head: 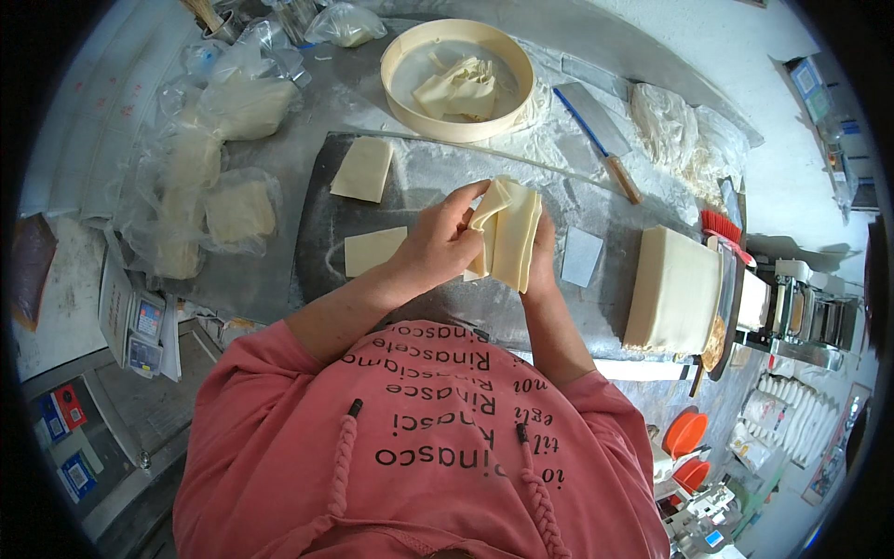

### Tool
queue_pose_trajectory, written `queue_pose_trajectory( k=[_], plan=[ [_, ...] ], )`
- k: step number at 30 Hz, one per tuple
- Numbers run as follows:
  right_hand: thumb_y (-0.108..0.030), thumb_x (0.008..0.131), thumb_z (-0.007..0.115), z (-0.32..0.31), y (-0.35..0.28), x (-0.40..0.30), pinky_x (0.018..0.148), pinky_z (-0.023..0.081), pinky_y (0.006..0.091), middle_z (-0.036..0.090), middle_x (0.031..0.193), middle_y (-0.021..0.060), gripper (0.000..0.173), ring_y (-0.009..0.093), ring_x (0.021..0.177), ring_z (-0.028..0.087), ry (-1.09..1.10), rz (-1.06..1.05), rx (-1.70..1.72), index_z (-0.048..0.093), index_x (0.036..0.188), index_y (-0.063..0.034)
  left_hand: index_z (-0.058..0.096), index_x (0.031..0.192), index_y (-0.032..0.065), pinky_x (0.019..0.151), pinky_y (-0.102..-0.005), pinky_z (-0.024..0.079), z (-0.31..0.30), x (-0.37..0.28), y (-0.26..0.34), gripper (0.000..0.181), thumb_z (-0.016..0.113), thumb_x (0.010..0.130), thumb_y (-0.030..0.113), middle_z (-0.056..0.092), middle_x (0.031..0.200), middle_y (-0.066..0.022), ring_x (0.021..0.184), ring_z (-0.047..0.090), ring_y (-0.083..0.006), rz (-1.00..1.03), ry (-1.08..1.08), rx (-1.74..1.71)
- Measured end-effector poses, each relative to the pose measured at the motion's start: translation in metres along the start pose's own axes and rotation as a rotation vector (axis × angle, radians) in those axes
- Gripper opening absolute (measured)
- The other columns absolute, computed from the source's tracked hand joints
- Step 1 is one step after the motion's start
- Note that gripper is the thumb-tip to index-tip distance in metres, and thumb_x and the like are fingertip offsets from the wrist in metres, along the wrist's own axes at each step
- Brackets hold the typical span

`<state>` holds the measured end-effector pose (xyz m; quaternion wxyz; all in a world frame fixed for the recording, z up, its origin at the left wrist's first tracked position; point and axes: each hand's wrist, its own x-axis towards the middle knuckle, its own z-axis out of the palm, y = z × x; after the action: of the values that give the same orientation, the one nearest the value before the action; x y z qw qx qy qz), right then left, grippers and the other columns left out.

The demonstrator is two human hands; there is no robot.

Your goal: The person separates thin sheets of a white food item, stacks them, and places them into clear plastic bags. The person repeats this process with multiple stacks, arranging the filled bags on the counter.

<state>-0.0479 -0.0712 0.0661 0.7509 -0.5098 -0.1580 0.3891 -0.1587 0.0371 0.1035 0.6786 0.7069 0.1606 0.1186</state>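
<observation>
A stack of thin dough sheets (pixel 515 234) is held up between my two hands over the dark, floured board (pixel 447 164). My left hand (pixel 441 244) grips its left edge, where the top sheet curls over. The right edge rests in my right hand (pixel 542 255), whose fingers are partly hidden behind the stack. Two flat piles of dough sheets lie on the board to the left, an upper one (pixel 363 170) and a lower one (pixel 376 251), the latter partly behind my left wrist. Just right of my right hand lies a pale rectangular piece (pixel 583 256).
Beyond the board stands a round wooden sieve (pixel 457 131) with dough pieces inside. A wide blade with a wooden handle (pixel 623 179) lies at upper right. A large dough block (pixel 670 290) and a red brush (pixel 721 225) are at right. Plastic-bagged dough (pixel 241 209) fills the left.
</observation>
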Motion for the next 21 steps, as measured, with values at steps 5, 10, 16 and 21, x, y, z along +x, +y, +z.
queue_pose_trajectory(
  k=[5, 10, 16, 21],
  plan=[
    [-0.009, 0.088, 0.048, 0.006, -0.012, -0.011, 0.074, 0.048, 0.0258, 0.058, 0.099, 0.0065, 0.017, 0.013, 0.088, 0.056, -0.031, -0.142, -0.083, 0.052, 0.104, -0.0023, 0.041, 0.123, -0.0001, 0.073, -0.0248, 0.046, -0.005, -0.007, 0.000, 0.037, 0.043, 0.086, 0.003, 0.057, 0.101, -0.0085, 0.086, 0.056, -0.0098, -0.018, -0.047, -0.230],
    [-0.017, 0.077, 0.062, 0.000, -0.035, -0.032, 0.064, 0.043, 0.0266, 0.056, 0.084, 0.0058, 0.024, 0.012, 0.073, 0.052, 0.043, -0.605, -0.695, 0.052, 0.093, -0.0016, 0.036, 0.125, 0.0019, 0.074, -0.0268, 0.043, -0.003, -0.017, 0.014, 0.037, 0.045, 0.092, 0.014, 0.054, 0.099, -0.0090, 0.082, 0.052, -0.0099, 0.177, -0.073, -0.308],
    [-0.009, 0.078, 0.062, -0.001, -0.060, -0.045, 0.049, 0.038, 0.0338, 0.052, 0.068, 0.0123, 0.020, 0.027, 0.053, 0.049, -0.138, -0.966, -0.908, 0.050, 0.090, 0.0001, 0.044, 0.117, 0.0039, 0.065, -0.0264, 0.046, 0.003, -0.011, 0.024, 0.049, 0.066, 0.074, -0.006, 0.052, 0.093, -0.0132, 0.080, 0.057, -0.0186, 0.894, 0.194, 0.304],
    [-0.005, 0.075, 0.064, 0.004, -0.069, -0.049, 0.045, 0.033, 0.0338, 0.045, 0.061, 0.0084, 0.019, 0.023, 0.047, 0.042, -0.251, -0.988, -0.926, 0.047, 0.084, -0.0016, 0.050, 0.104, 0.0068, 0.063, -0.0276, 0.047, 0.006, -0.013, 0.024, 0.043, 0.072, 0.068, -0.002, 0.050, 0.104, -0.0158, 0.078, 0.057, -0.0185, 0.944, 0.161, 0.299]
  ],
)
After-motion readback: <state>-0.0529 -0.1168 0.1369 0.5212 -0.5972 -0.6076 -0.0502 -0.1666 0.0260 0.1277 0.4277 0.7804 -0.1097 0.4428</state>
